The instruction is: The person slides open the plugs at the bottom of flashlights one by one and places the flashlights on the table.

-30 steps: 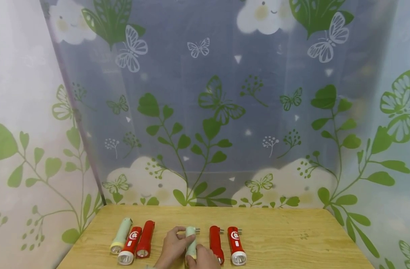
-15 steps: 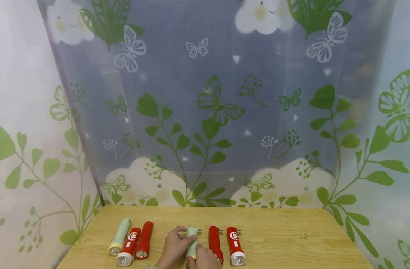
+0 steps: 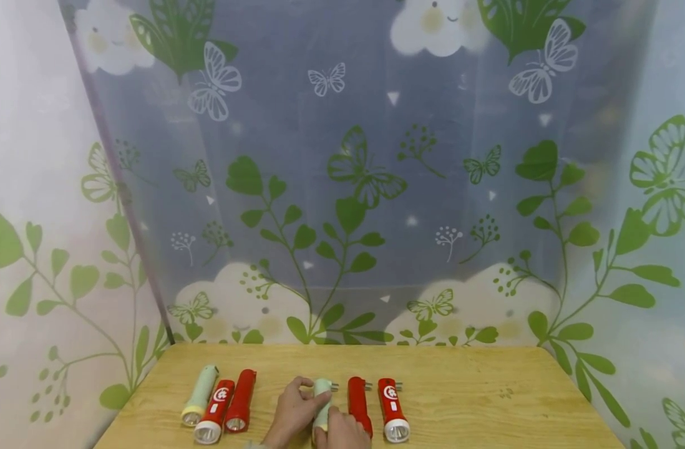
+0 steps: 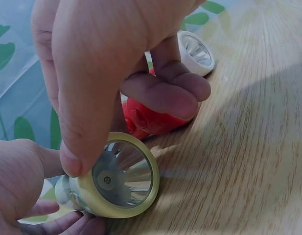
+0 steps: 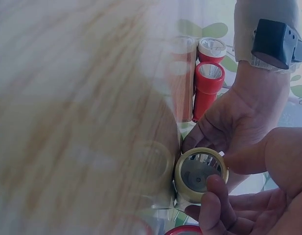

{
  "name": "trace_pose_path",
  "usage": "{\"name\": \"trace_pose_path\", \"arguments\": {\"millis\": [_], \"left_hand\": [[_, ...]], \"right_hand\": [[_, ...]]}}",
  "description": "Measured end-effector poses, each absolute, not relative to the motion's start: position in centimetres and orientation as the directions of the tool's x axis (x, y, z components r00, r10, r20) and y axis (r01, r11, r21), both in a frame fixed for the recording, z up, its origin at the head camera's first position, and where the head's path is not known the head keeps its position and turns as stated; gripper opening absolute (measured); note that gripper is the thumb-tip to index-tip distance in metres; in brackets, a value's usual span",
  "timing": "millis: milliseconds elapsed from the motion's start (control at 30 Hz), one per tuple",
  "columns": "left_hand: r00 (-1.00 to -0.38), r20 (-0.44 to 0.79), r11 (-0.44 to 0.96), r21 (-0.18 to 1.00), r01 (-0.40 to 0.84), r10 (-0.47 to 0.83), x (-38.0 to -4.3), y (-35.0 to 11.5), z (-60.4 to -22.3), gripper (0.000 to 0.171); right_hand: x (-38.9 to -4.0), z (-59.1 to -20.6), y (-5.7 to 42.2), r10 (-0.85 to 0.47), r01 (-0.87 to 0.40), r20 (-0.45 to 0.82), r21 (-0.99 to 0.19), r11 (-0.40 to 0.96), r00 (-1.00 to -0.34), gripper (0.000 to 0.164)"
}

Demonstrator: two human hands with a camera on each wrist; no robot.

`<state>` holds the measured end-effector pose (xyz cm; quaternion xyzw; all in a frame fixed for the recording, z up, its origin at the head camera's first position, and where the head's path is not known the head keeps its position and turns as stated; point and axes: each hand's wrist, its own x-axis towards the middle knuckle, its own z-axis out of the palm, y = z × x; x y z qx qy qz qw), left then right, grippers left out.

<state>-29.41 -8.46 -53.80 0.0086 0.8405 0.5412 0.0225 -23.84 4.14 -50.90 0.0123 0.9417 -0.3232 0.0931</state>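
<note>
On the wooden table, both hands are at a pale green flashlight (image 3: 321, 390) with a yellow head rim (image 4: 147, 200) and metal plug prongs (image 3: 334, 387) sticking out on the right near its far end. My left hand (image 3: 292, 408) holds its body, thumb across the top. At the lamp end, my right hand (image 3: 347, 430) grips the yellow rim between thumb and fingers, as the right wrist view shows. Just right of it lies a red flashlight (image 3: 358, 399), its prongs out too; its lamp end is partly hidden by my right hand in the head view.
Farther right lies a red flashlight with a white rim (image 3: 392, 405), prongs out. To the left, another pale green flashlight (image 3: 203, 390), a red one with a white rim (image 3: 216, 408) and a plain red one (image 3: 242, 399) lie close together. A patterned curtain (image 3: 342, 187) stands behind the table (image 3: 477, 399).
The pale green flashlight and both hands have shifted very slightly right, closer to the red flashlight. The grip of both hands looks the same; the head view has drifted a little.
</note>
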Motion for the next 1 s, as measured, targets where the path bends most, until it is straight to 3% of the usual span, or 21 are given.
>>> {"name": "trace_pose_path", "arguments": {"millis": [433,733,1000], "left_hand": [[-0.999,-0.037,0.463,0.886,-0.023,0.021,-29.2,-8.5,-53.7,0.056],[-0.997,0.067,0.582,0.813,0.029,-0.045,-28.8,-8.2,-52.8,0.051],[-0.985,0.172,0.659,0.742,0.123,-0.010,-28.6,-9.1,-51.3,0.048]], "right_hand": [[-23.6,-50.4,4.8,-0.029,0.035,-0.094,-0.618,0.785,-0.995,0.034],[-23.4,-49.2,6.1,0.020,-0.001,0.026,-0.617,0.787,-0.999,0.045],[-22.1,-47.8,7.4,-0.015,-0.104,0.150,-0.610,0.785,-0.989,0.040]]}}
